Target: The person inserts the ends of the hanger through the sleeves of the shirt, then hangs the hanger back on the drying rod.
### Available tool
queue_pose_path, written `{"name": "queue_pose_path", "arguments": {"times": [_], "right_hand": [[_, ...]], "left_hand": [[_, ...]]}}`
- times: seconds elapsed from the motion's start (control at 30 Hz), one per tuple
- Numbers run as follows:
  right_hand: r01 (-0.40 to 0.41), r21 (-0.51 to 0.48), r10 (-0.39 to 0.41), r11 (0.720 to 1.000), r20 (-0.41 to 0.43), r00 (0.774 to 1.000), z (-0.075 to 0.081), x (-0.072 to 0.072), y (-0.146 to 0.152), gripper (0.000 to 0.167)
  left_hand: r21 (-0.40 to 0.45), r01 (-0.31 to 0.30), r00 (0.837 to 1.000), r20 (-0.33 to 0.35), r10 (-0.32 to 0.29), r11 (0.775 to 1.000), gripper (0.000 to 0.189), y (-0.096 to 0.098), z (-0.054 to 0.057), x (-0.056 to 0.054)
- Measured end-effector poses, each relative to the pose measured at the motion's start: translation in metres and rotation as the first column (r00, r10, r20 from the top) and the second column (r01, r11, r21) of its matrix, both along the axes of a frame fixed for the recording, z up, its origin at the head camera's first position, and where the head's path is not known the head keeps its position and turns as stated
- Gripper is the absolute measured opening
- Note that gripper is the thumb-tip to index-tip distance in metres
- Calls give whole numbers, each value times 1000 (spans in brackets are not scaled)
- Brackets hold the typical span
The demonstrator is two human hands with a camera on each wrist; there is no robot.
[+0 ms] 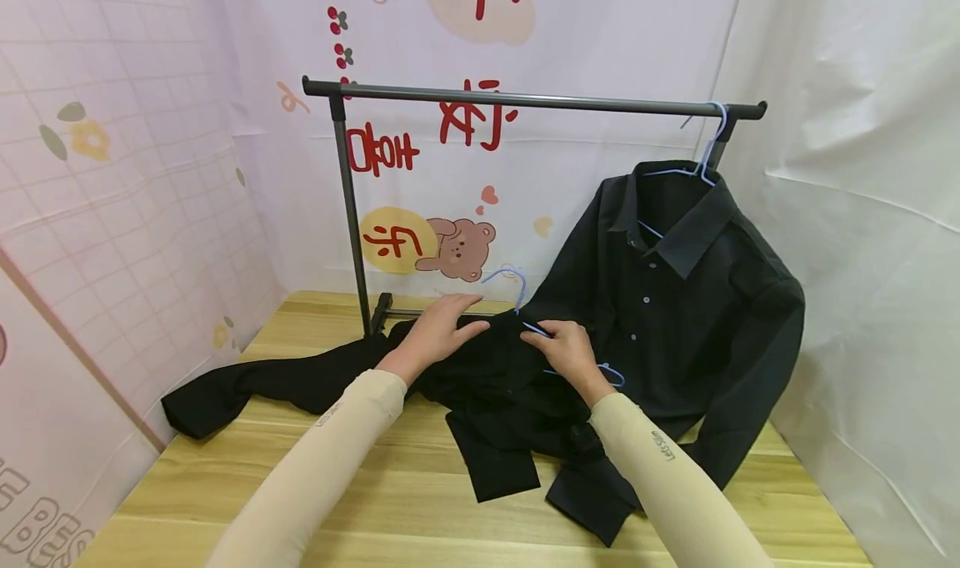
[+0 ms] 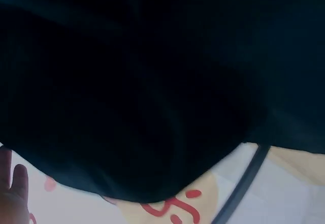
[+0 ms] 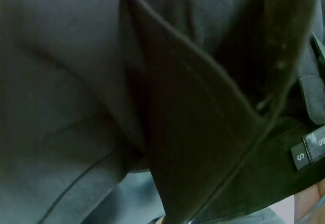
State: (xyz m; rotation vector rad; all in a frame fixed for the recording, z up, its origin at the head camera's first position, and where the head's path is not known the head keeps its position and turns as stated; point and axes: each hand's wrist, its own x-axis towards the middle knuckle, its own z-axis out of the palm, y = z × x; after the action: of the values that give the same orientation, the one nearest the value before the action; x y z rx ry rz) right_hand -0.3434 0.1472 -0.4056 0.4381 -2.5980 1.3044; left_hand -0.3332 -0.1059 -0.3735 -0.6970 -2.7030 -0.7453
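Note:
A black shirt (image 1: 487, 384) lies bunched on the wooden table, one sleeve stretched out to the left. From its top rises the hook of a light blue hanger (image 1: 522, 289). My right hand (image 1: 570, 349) pinches a blue hanger bar at the shirt's neck. Over the shirt's left part, my left hand (image 1: 437, 334) has its fingers extended toward the hook. Dark cloth (image 2: 127, 92) fills most of the left wrist view, with fingertips at the lower left edge. The right wrist view shows the collar (image 3: 203, 107) and a size label (image 3: 300, 156) close up.
A second black shirt (image 1: 675, 334) hangs on a blue hanger at the right end of a dark metal rack (image 1: 525, 99). Another blue hanger piece (image 1: 613, 374) shows beside my right wrist. The table (image 1: 405, 493) extends in front, with printed cloth (image 1: 600, 34) behind.

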Motion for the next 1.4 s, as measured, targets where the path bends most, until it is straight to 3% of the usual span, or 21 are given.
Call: {"name": "queue_pose_path", "arguments": {"times": [0.23,0.4,0.57,0.8,0.93,1.1,1.23,1.4], "right_hand": [[-7,28,7,1000,-5,1000,2,2,-6,18],[2,40,-2,999,15,1000,2,3,-6,18],[-8,64,6,998,22,1000,5,4,-6,18],[26,186,-30,982,16,999,5,5,7,23],[95,217,-107,972,45,993,-2,5,17,45],[233,80,-242,969,152,958,-11,9,21,86],[319,13,-315,948,195,929,-13,15,13,93],[354,-21,-339,935,234,911,-15,20,0,96]], "left_hand": [[65,53,999,-8,-53,996,37,13,-12,1],[96,40,997,67,-47,995,37,15,-16,2],[103,28,995,90,-37,994,35,12,-17,1],[207,-36,993,122,11,978,34,-9,-15,-5],[245,-103,988,137,71,964,33,-27,-13,-6],[292,-171,980,148,132,941,32,-43,-13,-6],[291,-185,978,144,148,939,35,-45,-12,-7],[287,-236,969,135,205,928,35,-43,-9,-6]]}}
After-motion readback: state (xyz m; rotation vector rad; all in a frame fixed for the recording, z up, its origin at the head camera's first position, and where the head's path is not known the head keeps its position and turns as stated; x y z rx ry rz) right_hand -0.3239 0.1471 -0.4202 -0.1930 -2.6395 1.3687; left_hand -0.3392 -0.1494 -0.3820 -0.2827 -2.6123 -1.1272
